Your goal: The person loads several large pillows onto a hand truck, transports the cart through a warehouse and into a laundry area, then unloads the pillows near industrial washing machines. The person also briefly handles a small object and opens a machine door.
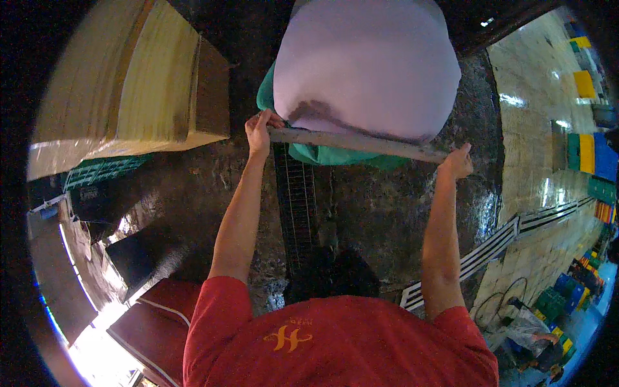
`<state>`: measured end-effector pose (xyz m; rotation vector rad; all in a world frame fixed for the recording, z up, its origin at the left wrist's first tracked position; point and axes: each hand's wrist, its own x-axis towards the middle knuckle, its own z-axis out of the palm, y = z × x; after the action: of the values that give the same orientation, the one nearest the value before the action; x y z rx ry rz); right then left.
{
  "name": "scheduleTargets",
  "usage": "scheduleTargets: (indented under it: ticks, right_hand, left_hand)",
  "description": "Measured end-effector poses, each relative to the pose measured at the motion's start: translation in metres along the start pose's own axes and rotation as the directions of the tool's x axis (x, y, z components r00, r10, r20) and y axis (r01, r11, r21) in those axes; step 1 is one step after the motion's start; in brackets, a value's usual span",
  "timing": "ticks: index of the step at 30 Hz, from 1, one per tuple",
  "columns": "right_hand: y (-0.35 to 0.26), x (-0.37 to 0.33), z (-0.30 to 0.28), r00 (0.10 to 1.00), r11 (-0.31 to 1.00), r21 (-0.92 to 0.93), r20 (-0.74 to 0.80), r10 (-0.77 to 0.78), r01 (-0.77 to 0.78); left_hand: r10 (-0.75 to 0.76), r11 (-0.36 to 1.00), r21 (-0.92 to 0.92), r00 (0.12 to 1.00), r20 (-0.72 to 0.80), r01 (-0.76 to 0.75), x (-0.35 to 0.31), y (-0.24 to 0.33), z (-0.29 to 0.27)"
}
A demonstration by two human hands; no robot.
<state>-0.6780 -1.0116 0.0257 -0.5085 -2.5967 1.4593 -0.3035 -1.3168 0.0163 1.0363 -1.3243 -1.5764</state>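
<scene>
At the near side, beyond the red shirt [342,345] at the bottom of the frame, a long grey bar [361,140] is held crosswise in the upper centre of the frame, sloping slightly down to the right. Its left end is pinched between the fingers and thumb of the left grip [260,132]; its right end is clasped by the right grip [456,162], the fingers being partly hidden. The bar is judged stiff, since no marked sag is seen across its span; its material cannot be told. A moderate weight, best shared between both ends, is to be assumed. A rough rather than slippery surface is suggested by its dull finish, and low fragility is expected. Hold should be taken near each end, with the thumbs kept clear of the cloth. Directly behind the bar, at top centre, a large rounded white bundle [367,61] is located; it is judged soft-faced and bulky, and its lower edge is darkened, whether by stain or shadow being unclear. Green cloth [316,153] is exposed below and left of it, and is expected to fold easily. Farther off, a pale railing [516,227] is seen at lower right.
</scene>
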Motion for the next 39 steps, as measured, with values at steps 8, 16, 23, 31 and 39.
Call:
scheduleTargets:
  ticks: [8,16,23,31,39]
  right_hand:
    - [-0.058,0.099,0.143,0.980,0.961,-0.214,-0.057,-0.191,0.175]
    - [-0.146,0.212,0.320,0.942,0.919,-0.263,-0.086,-0.325,0.293]
    - [-0.238,0.295,0.464,0.885,0.731,-0.551,0.028,-0.465,0.402]
    - [-0.331,0.380,0.611,0.867,0.742,-0.478,0.090,-0.491,0.470]
    - [-0.455,0.441,0.751,0.867,0.831,-0.249,0.115,-0.485,0.498]
  left_hand:
    - [-0.031,0.996,0.079,0.993,-0.113,0.040,0.152,0.001,0.085]
    - [0.040,0.992,0.122,0.996,-0.074,-0.031,0.347,-0.018,0.169]
    - [0.279,0.718,0.630,0.951,0.132,-0.297,0.497,0.001,0.239]
    - [0.146,0.786,0.605,0.989,0.016,-0.126,0.647,0.039,0.326]
    - [0.251,0.770,0.611,0.968,-0.023,-0.185,0.817,0.039,0.411]
